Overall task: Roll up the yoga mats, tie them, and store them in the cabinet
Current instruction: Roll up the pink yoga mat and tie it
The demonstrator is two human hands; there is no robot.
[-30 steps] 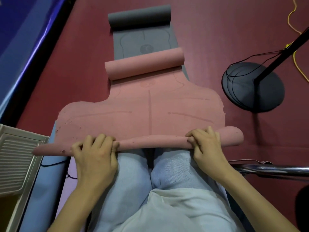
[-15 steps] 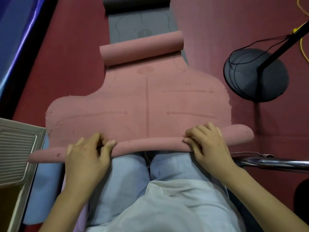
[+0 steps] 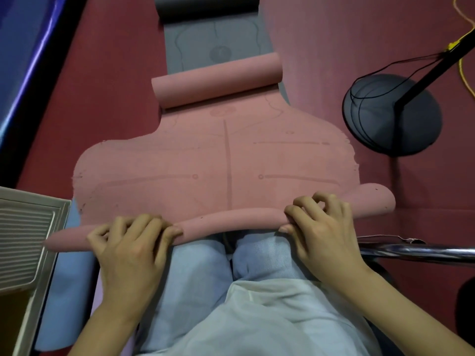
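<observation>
- Since a second ago the near roll of the pink mat (image 3: 218, 170) has grown a little thicker, and the fingers of the right hand (image 3: 318, 227) have lifted and curled higher over it; half a second ago the left hand (image 3: 133, 242) had its fingers raised, and now they are wrapped down on the roll again.
- The left hand grips the near roll toward its left end, palm down, fingers curled over the top, wrist and forearm running back toward the lower left.
- The right hand holds the roll toward its right end, fingers bent at the knuckles with the tips on top, thumb tucked against the near side of the roll.
- The pink mat lies flat on the dark red floor (image 3: 115, 86) in front of the person's knees (image 3: 231, 260), which touch the near roll; the flat part carries faint printed alignment lines and a centre stripe.
- The mat's far end is also curled into a loose roll, lying on a grey mat (image 3: 213, 39) beyond it, whose own far end is rolled too.
- Right of the pink mat, apart from it, stands a round black stand base (image 3: 390, 114) with black cable looped on it.
- Left of the near roll sits a pale slatted panel (image 3: 23, 240); the roll's left tip just reaches it.
</observation>
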